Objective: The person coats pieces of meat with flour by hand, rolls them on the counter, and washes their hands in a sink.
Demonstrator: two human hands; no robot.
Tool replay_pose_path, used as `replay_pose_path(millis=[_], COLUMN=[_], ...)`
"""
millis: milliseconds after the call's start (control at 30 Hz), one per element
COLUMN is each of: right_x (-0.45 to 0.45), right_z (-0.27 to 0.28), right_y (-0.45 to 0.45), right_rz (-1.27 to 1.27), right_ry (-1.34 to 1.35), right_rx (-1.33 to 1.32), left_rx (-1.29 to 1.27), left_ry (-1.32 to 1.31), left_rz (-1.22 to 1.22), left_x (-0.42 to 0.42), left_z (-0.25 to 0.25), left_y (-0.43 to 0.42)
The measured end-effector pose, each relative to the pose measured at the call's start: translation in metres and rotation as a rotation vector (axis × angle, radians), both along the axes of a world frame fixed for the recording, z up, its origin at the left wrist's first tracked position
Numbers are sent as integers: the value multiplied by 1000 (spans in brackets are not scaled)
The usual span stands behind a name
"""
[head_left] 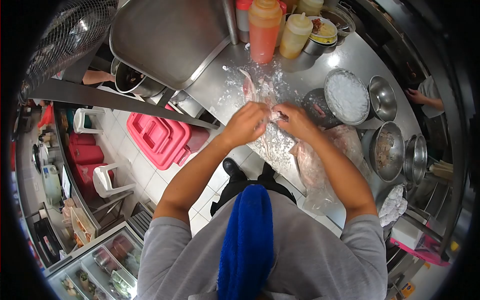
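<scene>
Over the floured steel counter [272, 145], my two hands are close together. My right hand [297, 121] pinches a small flour-coated piece of raw meat [275, 116] with a dark part near the fingertips. My left hand [248, 121] is closed, its fingers curled and slightly blurred; what lies inside them is hidden. Just beyond my hands lie pale strips of raw meat [248, 86] dusted with flour. A round bowl of white flour [346, 96] stands to the right. Near my right forearm rests a clear plastic bag of raw meat [332, 155].
Squeeze bottles [265, 32] and small tubs [322, 31] stand at the back. Metal bowls [386, 150] line the right side. A large tray [167, 40] is at upper left. A pink lidded bin [160, 140] stands on the floor. Another person's arm [430, 100] shows at right.
</scene>
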State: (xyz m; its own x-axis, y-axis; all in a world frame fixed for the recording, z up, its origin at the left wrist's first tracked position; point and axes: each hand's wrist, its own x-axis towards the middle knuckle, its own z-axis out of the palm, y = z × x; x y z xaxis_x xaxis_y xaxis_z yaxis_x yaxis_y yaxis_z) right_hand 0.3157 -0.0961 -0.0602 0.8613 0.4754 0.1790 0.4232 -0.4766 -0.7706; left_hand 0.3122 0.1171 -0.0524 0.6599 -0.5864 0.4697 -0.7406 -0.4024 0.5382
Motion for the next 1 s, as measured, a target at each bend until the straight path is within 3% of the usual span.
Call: replay_pose_path(millis=[67,200,367,500,567,667,933,1000], right_x=[11,29,32,13,5,-1,11,18], right_z=[6,-17,-6,11,7,1,-13,-11], right_y=[0,-4,2,2,-4,-2,2,3], right_rz=[-13,41,-64,-147,-39,-2,-26,-9], right_ry=[231,20,303,349,-110,-270,-225,-201], right_rx=[-76,-81,59,-48,-100,-251,-186,-151], left_rx=[31,139,109,76,60,-23,-139,-81], left_ry=[-40,-146,-173,-116,-75,-8,413,365], left_rz=[4,99,227,224,226,181,91,127], left_x=[-8,-9,0,8,13,21,34,33], left_z=[-10,-27,-33,-32,-32,-29,-27,-21], left_y=[-5,-11,-17,-20,-20,-19,-14,-12])
